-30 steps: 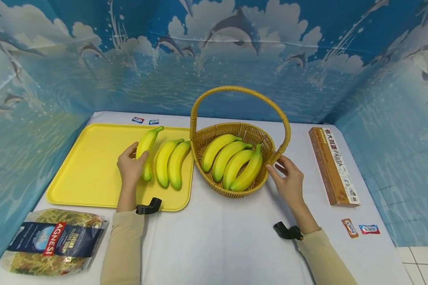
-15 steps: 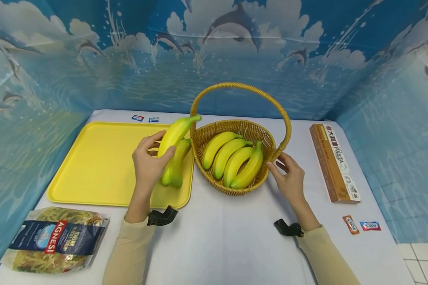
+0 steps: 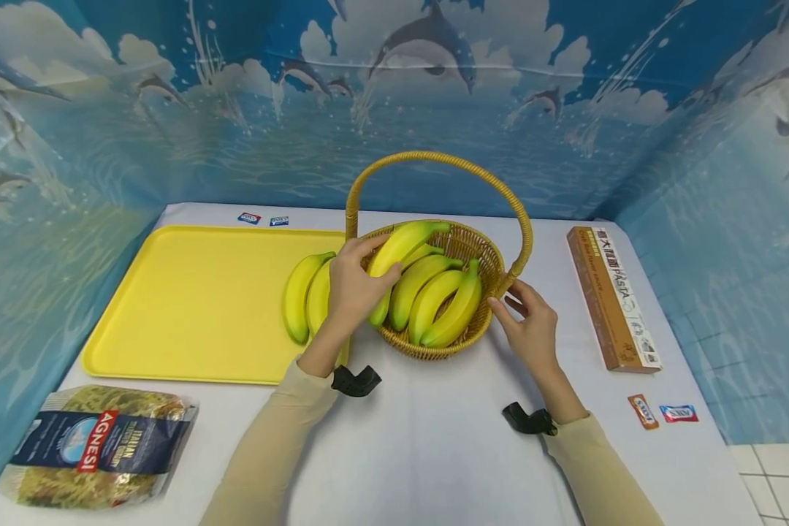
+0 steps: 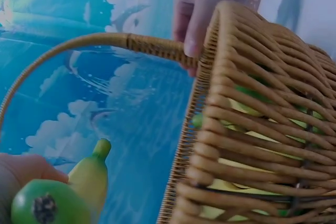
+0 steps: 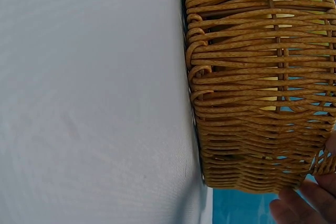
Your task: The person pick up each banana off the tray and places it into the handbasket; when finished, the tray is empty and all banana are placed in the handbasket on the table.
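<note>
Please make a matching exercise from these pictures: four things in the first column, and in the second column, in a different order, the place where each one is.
Things
1. long brown pasta box
2. bag of pasta with a dark blue label
3. two yellow bananas lying side by side
4. yellow banana with a green tip in the left hand

Places
A. on the flat yellow plastic tray
B. at the near left corner of the white table
C. over the rim of the woven wicker basket
D. on the table, right of the basket

Pairs: 1-D, 2-B, 3-A, 4-C
</note>
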`<state>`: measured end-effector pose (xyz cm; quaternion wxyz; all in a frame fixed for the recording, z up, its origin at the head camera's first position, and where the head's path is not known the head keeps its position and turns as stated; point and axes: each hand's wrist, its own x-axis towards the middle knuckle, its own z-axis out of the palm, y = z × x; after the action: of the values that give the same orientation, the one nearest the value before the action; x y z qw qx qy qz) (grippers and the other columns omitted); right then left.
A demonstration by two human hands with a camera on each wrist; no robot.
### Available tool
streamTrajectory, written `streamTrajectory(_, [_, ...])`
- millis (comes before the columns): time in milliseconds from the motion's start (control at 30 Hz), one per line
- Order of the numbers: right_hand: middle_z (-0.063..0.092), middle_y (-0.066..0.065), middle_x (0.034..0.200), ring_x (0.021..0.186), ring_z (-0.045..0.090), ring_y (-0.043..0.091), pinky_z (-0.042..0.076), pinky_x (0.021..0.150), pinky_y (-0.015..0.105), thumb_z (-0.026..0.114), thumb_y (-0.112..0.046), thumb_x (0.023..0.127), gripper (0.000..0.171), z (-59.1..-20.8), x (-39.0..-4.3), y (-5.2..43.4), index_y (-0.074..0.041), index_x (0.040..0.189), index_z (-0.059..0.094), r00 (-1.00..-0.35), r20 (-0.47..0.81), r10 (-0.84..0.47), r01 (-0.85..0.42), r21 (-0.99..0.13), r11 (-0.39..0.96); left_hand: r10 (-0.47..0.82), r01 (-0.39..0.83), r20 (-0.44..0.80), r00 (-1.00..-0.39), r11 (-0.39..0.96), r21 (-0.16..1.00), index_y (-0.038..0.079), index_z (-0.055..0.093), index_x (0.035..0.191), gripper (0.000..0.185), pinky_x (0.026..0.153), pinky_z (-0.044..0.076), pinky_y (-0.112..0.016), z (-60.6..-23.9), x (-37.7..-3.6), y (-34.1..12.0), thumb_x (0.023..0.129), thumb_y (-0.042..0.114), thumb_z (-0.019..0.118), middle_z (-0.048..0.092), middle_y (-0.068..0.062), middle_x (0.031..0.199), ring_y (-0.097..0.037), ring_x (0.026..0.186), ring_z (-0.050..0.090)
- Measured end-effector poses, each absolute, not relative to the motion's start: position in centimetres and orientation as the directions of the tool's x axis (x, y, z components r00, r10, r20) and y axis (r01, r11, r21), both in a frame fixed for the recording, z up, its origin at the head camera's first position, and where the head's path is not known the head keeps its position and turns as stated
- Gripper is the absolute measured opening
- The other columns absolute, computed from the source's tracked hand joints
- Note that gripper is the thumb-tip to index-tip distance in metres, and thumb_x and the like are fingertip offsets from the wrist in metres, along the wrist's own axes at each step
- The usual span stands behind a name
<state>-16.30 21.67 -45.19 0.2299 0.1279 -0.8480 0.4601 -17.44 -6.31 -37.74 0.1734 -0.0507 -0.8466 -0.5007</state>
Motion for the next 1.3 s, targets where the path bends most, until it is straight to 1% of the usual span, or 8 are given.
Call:
streamTrajectory(67, [0.067,0.024,0.115,0.104,0.065,0.038,0.055,0.083,0.04,0.075,0.001,0.082,0.042,-45.1,-16.3,21.6,0.008,0.121,0.063,-0.86,0.51,-0.001,-0.429,-0.722,0.543,-0.084,0.255,0.343,-0.935,0.511,0.821,0.01,0.069,0.123,0.043,0.078,0.05,-0.041,-38.3,-18.2,-5.9,0.081,0.02,0.075,0.066,-0.013,0.118,-0.028,0.094,0.061])
streamTrajectory(167, [0.067,0.025,0.113,0.104,0.065,0.039,0.055,0.085,0.022,0.075,0.003,0.081,0.041,-44.8,-16.1,21.3,0.009,0.12,0.063,-0.856,0.517,0.008,-0.431,-0.722,0.541,-0.08,0.241,0.34,-0.937,0.559,0.794,0.01,0.069,0.123,0.043,0.087,0.048,-0.046,-39.4,-19.4,-5.6,0.082,0.02,0.074,0.067,-0.014,0.12,-0.031,0.102,0.061])
streamTrajectory(333, [0.064,0.033,0.111,0.103,0.064,0.044,0.041,0.085,0.0,0.073,0.01,0.08,0.039,-43.7,-15.6,20.5,0.017,0.117,0.061,-0.852,0.523,0.015,-0.436,-0.726,0.532,-0.085,0.178,0.293,-0.952,0.624,0.761,0.011,0.068,0.124,0.042,0.1,0.044,-0.051,-41.1,-20.8,-5.4,0.084,0.023,0.073,0.066,-0.014,0.123,-0.034,0.114,0.059])
streamTrajectory(400, [0.063,0.034,0.111,0.103,0.064,0.045,0.044,0.086,0.003,0.073,0.011,0.079,0.04,-43.6,-15.5,20.3,0.018,0.116,0.06,-0.852,0.524,0.014,-0.435,-0.723,0.537,-0.09,0.153,0.272,-0.958,0.641,0.752,0.011,0.068,0.125,0.042,0.1,0.044,-0.052,-41.5,-21.1,-5.4,0.084,0.022,0.073,0.066,-0.015,0.123,-0.035,0.116,0.058])
streamTrajectory(500, [0.065,0.032,0.111,0.103,0.065,0.042,0.053,0.085,0.022,0.074,0.009,0.079,0.04,-44.0,-15.7,20.6,0.016,0.117,0.061,-0.854,0.519,0.014,-0.427,-0.717,0.551,-0.092,0.122,0.242,-0.966,0.662,0.74,0.01,0.068,0.125,0.042,0.099,0.046,-0.052,-41.8,-21.3,-5.3,0.085,0.021,0.073,0.065,-0.016,0.124,-0.037,0.117,0.058])
streamTrajectory(633, [0.067,0.025,0.113,0.103,0.066,0.039,0.054,0.082,0.042,0.075,0.004,0.08,0.041,-44.9,-16.1,21.3,0.009,0.119,0.063,-0.858,0.514,0.011,-0.42,-0.713,0.562,-0.086,0.096,0.22,-0.972,0.706,0.702,0.009,0.066,0.127,0.043,0.098,0.048,-0.051,-41.8,-21.6,-5.1,0.086,0.022,0.074,0.064,-0.016,0.125,-0.037,0.117,0.057])
streamTrajectory(1000, [0.067,0.023,0.114,0.104,0.066,0.036,0.055,0.082,0.041,0.075,-0.001,0.083,0.041,-45.4,-16.4,21.7,0.007,0.121,0.063,-0.851,0.525,-0.008,-0.44,-0.705,0.556,-0.081,0.086,0.235,-0.969,0.779,0.621,0.007,0.066,0.127,0.043,0.092,0.052,-0.048,-42.3,-21.9,-4.9,0.089,0.026,0.072,0.064,-0.018,0.123,-0.036,0.113,0.058])
streamTrajectory(1300, [0.067,0.022,0.115,0.105,0.066,0.032,0.055,0.084,0.035,0.075,-0.002,0.083,0.041,-45.5,-16.4,21.7,0.006,0.122,0.063,-0.852,0.524,-0.005,-0.436,-0.704,0.561,-0.077,0.1,0.243,-0.967,0.764,0.638,0.005,0.067,0.124,0.038,0.091,0.054,-0.046,-42.0,-22.5,-5.0,0.089,0.019,0.072,0.065,-0.018,0.121,-0.036,0.113,0.061])
